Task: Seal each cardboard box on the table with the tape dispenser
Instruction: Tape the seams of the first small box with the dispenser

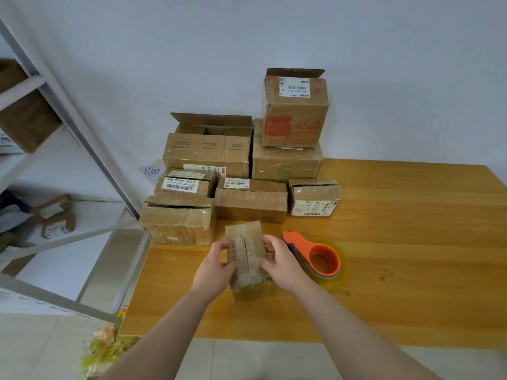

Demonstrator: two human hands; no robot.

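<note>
Item: small box (248,259), near the table's front edge and in front of the pile. It is held from both sides, with the left grip (216,266) curled on its left edge and the right grip (282,263) curled on its right edge. Long axis: runs away from the person, and the centre seam between the top flaps follows it; the seam looks untaped, though glare leaves that unsure. Tool: orange tape dispenser (323,259), lying flat just beside the right grip on its outer side, with its nose pointing toward the far left. The right grip is the nearer by far, so the reach is probably a short one to the right. Surface: wooden table (411,242). Stock: stacked boxes (233,204) at the far left against the pale wall (274,31), two with flaps standing open. Room: metal shelf rack (82,138) to the left.
</note>
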